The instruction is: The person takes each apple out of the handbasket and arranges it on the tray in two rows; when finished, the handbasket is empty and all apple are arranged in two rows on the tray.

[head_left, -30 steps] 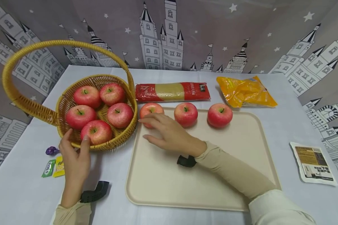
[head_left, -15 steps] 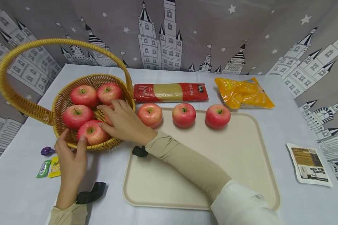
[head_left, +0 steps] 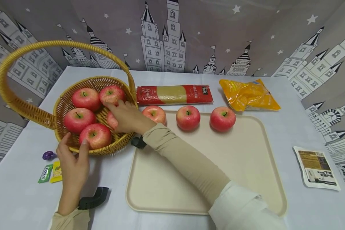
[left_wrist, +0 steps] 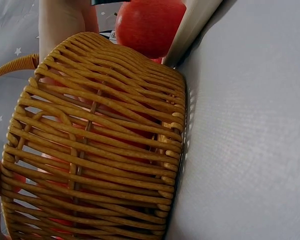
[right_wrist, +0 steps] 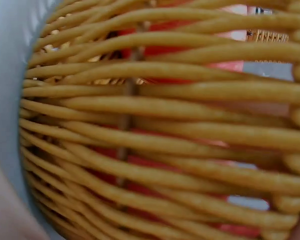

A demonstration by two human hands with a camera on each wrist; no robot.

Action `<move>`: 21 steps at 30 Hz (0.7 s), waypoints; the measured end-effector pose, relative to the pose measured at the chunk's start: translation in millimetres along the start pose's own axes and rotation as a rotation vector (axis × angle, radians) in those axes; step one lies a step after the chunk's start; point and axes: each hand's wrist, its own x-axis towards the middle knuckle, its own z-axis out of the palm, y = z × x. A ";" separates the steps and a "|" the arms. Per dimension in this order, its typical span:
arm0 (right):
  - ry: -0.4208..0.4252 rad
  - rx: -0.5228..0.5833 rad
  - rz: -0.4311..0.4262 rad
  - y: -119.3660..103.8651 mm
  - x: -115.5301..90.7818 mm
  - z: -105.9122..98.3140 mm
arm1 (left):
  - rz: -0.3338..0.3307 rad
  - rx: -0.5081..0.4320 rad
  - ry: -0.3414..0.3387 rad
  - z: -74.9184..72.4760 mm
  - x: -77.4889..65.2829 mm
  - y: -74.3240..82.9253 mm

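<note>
A yellow wicker basket (head_left: pixel 116 149) with a tall handle holds several red apples (head_left: pixel 79 120) at the left of the table. My left hand (head_left: pixel 73 166) holds its near rim, thumb beside the nearest apple (head_left: pixel 95 135). Inside the basket's right side, my right hand (head_left: pixel 129 118) grips an apple (head_left: pixel 112 121), mostly covered by the fingers. Woven basket wall (left_wrist: pixel 100 150) fills much of the left wrist view, a red apple (left_wrist: pixel 150 25) showing beyond it. In the right wrist view, close basket strands (right_wrist: pixel 165 110) hide the fingers.
Along the far edge of a beige tray (head_left: pixel 161 191) stand three apples (head_left: pixel 188 117). Behind lie a red noodle packet (head_left: pixel 172 95) and an orange bag (head_left: pixel 248 95). A white-edged packet (head_left: pixel 316 167) lies right. Small candies (head_left: pixel 46 173) lie beside my left hand.
My right hand has moved left from above the tray's left apple into the basket and onto an apple there. My left hand has stayed at the basket's rim.
</note>
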 end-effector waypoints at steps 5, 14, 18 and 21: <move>0.124 0.065 -0.026 2.9 -7.6 3.0 | 0.001 -0.003 -0.003 -0.3 0.1 0.1; 0.354 0.195 -0.086 6.6 -45.7 -2.6 | 0.026 -0.005 -0.003 2.3 -1.1 2.8; 0.462 0.279 -0.110 15.2 -66.6 -8.3 | 0.030 -0.003 0.003 2.0 -1.1 2.1; 0.521 0.330 -0.110 24.5 -80.9 -13.3 | 0.028 -0.006 0.011 1.3 -1.0 0.3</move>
